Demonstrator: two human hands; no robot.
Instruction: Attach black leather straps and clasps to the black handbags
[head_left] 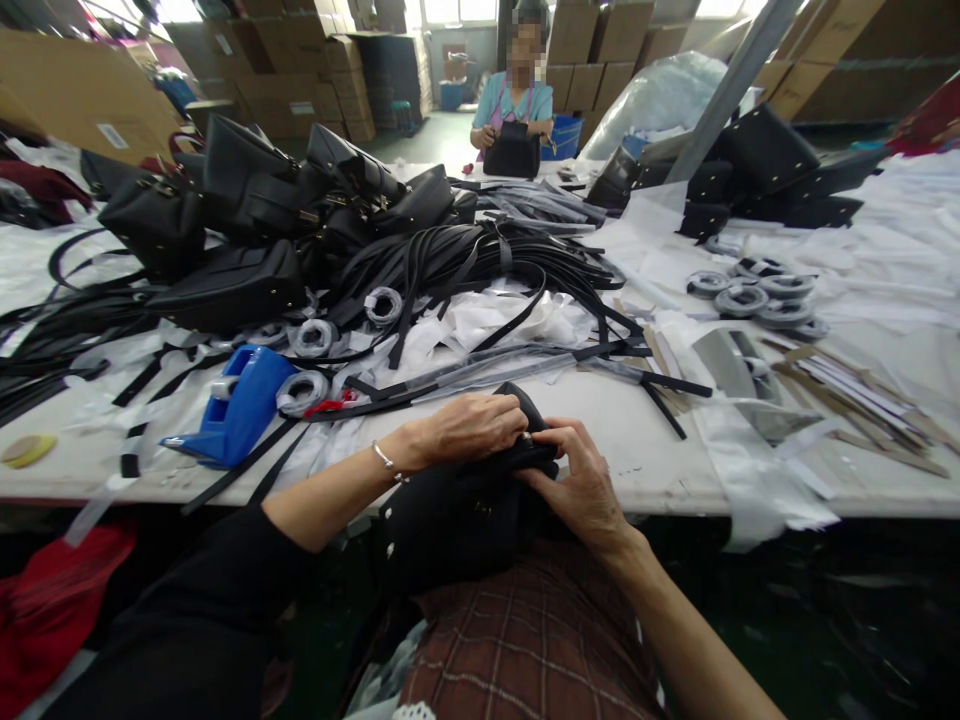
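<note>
A black handbag [450, 525] rests between my lap and the table's front edge, with metal studs at its left side. My left hand [480, 425] is closed on the bag's upper edge, fingers curled over the black material. From the right, my right hand [581, 480] pinches the same edge between thumb and fingers, beside a small shiny metal fitting [527, 437]. What lies under the left fingertips is hidden. Just beyond both hands, black straps [450, 385], partly wrapped in clear film, lie across the white table [615, 475].
Black handbags [247, 280] and a heap of straps [480, 255] cover the table's left and middle. A blue tape dispenser [244, 405] stands left of my hands. Coiled wrapped straps [750, 295] and cardboard strips [862, 400] lie right. Across the table a person [517, 110] holds a black bag.
</note>
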